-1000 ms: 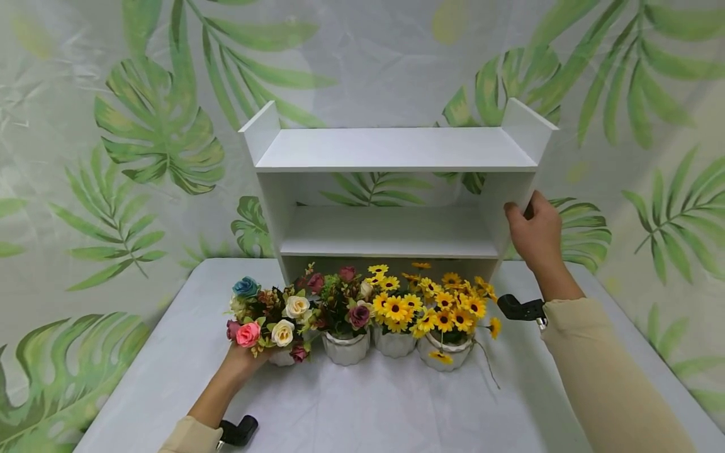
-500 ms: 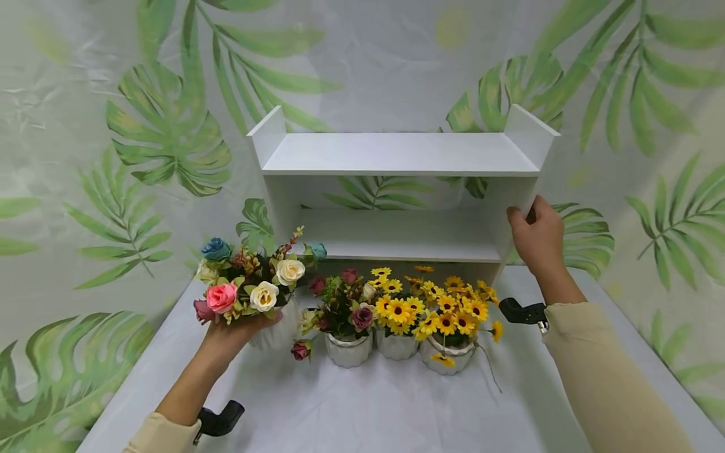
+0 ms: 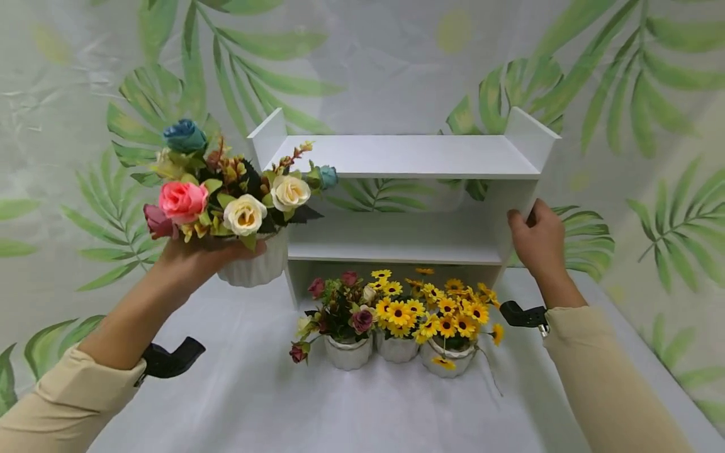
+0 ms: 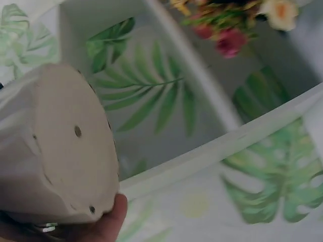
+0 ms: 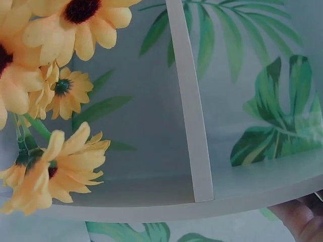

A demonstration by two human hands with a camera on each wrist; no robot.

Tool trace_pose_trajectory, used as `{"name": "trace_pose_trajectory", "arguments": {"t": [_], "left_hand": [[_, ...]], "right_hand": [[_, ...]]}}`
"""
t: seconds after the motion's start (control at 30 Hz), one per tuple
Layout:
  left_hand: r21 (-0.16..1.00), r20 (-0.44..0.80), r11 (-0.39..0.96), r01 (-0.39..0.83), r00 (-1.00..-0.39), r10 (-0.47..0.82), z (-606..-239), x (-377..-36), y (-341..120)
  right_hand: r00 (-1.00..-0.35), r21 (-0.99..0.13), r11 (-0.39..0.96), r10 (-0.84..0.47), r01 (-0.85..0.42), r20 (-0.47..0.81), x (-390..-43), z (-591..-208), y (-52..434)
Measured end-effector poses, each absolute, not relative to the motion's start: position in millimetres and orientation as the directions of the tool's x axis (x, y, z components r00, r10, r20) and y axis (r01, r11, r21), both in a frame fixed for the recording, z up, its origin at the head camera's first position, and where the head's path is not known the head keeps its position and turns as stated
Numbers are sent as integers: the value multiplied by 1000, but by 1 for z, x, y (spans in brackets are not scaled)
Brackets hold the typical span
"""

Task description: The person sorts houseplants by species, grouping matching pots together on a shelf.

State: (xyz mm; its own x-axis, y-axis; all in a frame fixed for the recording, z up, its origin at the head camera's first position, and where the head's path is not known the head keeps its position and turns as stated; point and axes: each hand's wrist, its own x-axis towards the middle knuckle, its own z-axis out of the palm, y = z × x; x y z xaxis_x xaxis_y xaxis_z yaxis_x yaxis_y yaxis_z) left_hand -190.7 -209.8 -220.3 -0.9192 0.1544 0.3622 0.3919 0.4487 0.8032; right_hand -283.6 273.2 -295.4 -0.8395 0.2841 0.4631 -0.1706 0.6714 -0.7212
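My left hand [image 3: 192,261] holds a white ribbed flowerpot [image 3: 257,263] of artificial roses in pink, cream, blue and mauve, raised off the table in front of the shelf's left side. In the left wrist view, the pot's flat underside [image 4: 75,146] with small holes faces the camera, and one fingertip shows at its rim. At the white shelf unit's [image 3: 391,242] right side panel, my right hand [image 3: 537,242] grips the edge, thumb at the front. Most of its fingers are hidden behind the panel. The right wrist view catches only part of that hand [image 5: 300,222] at the panel.
On the white-covered table [image 3: 340,415], before the shelf's base, stand a pot of dark roses [image 3: 348,352] and two pots of yellow daisy-like flowers [image 3: 396,346]. A loose stem trails from the rightmost pot [image 3: 450,362]. Behind hangs a leaf-patterned cloth [image 3: 385,63].
My left hand has lifted the mixed-rose pot from the left end of the row, up and leftward to near the top board's height. The right hand keeps its grip on the shelf panel.
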Motion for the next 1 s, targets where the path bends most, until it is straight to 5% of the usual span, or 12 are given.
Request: {"name": "trace_pose_trajectory", "arguments": {"t": [0.23, 0.47, 1.0], "left_hand": [[852, 453, 211, 480, -876, 166, -167, -203, -184], [867, 387, 305, 393, -918, 85, -136, -226, -161], [939, 267, 225, 260, -964, -1, -122, -286, -111]], "right_hand": [[-837, -724, 667, 286, -175, 466, -286, -295, 270], [-831, -722, 670, 296, -171, 471, -286, -298, 271], [-793, -683, 711, 314, -168, 522, -280, -299, 284]]}}
